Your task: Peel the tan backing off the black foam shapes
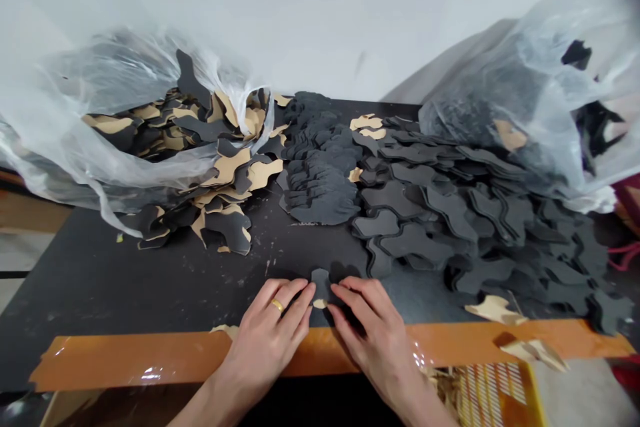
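A small dark wavy-edged cut-out piece [321,282] lies on the black table between my hands, with a beige patch at its near end. My left hand [275,320], wearing a gold ring, has its fingers closed at the piece's left edge. On the opposite edge, the fingers and thumb of my right hand [373,320] pinch the piece. Just beyond is a row of overlapping dark pieces [325,187]. To the right spread stacks of thicker dark pieces [425,240]. Beige-backed cut-outs [227,170] lie loose on the left.
A clear plastic bag [125,147] spills cut-outs at the left. Another filled bag [480,93] leans at the back right. Orange tape [150,359] covers the table's front edge. Beige paper scraps [495,309] lie at the right, above a yellow basket [533,390].
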A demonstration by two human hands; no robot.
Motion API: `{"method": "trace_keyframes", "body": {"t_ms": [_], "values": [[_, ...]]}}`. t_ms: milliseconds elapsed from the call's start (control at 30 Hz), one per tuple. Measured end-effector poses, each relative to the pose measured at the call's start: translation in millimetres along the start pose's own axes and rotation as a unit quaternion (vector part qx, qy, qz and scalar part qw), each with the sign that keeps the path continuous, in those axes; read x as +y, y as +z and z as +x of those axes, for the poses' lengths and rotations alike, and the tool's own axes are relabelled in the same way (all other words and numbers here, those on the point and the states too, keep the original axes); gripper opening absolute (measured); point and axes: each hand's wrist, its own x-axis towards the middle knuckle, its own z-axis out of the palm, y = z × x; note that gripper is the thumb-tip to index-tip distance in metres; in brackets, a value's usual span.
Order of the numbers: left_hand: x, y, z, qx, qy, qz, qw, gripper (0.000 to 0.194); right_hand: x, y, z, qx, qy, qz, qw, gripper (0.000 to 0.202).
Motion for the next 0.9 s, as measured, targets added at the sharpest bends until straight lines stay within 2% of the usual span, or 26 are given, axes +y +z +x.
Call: {"method": "trace_keyframes", "body": {"t_ms": [900], "values": [[-0.2,1.1,1.6,-0.005,0.003,0.019,1.0,0.029,0.7,0.7,0.7,0.002,0.009,-0.013,1.0,0.028]]}}
